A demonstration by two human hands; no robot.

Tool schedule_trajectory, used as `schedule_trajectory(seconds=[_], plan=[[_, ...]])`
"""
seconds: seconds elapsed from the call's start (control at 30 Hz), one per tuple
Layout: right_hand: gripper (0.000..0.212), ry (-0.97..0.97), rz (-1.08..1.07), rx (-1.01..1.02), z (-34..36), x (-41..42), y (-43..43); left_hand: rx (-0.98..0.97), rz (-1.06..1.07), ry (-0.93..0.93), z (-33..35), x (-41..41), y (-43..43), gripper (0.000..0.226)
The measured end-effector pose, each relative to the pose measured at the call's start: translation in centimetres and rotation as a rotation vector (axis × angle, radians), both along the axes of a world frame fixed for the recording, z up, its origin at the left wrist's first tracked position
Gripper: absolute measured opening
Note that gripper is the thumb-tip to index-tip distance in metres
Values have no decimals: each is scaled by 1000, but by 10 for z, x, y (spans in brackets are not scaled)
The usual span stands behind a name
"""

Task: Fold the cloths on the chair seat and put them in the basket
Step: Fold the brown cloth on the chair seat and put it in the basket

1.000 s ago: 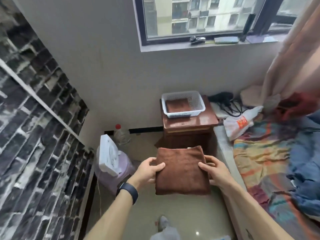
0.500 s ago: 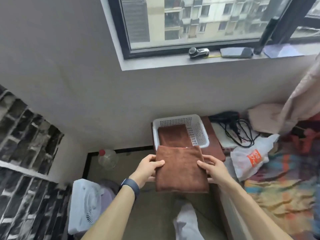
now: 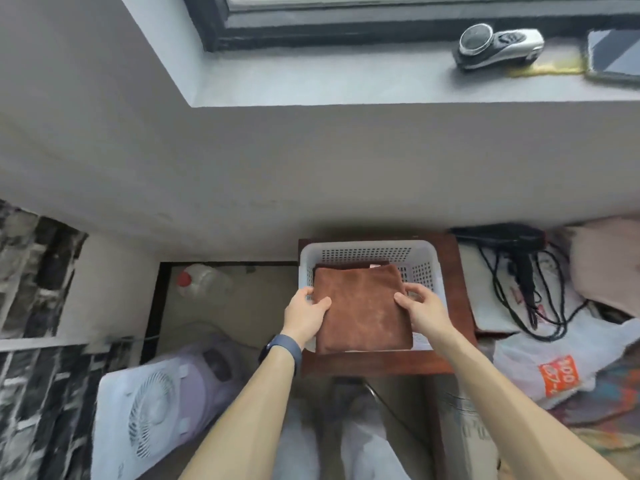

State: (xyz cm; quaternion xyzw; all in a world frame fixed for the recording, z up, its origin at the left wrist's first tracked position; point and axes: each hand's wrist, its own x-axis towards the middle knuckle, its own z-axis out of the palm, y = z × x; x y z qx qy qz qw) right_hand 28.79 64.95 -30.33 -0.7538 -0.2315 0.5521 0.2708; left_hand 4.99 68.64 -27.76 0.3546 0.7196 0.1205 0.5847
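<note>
Folded brown towel [image 3: 363, 306] over the white basket [image 3: 429, 268]

My left hand [image 3: 306, 311] and right hand [image 3: 420, 306] pinch its side edges; its near edge overhangs the rim.

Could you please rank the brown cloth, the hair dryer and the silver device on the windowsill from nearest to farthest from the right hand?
From the right hand:
1. Brown cloth, held at its right edge.
2. Hair dryer, to the right, by the wall.
3. Silver device, up on the windowsill.

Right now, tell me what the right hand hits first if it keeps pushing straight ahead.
Probably the white basket: the right hand, gripping the folded brown cloth, points toward its perforated far wall. Depth is unclear.
</note>
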Motion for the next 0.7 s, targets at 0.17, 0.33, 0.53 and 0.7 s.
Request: schedule_trajectory(seconds=[0.17, 0.33, 0.53, 0.7], plan=[[19, -2, -44, -67, -17, 5, 21, 49, -116, 127, -16, 20, 20, 34], [30, -25, 9, -108, -33, 0, 27, 7, -235, 338, -26, 26, 27, 47], [23, -102, -26, -72, -40, -2, 27, 22, -334, 431, -28, 29, 33, 46], [29, -116, -33, -46, -43, -4, 32, 31, -340, 474, -30, 28, 35, 44]])
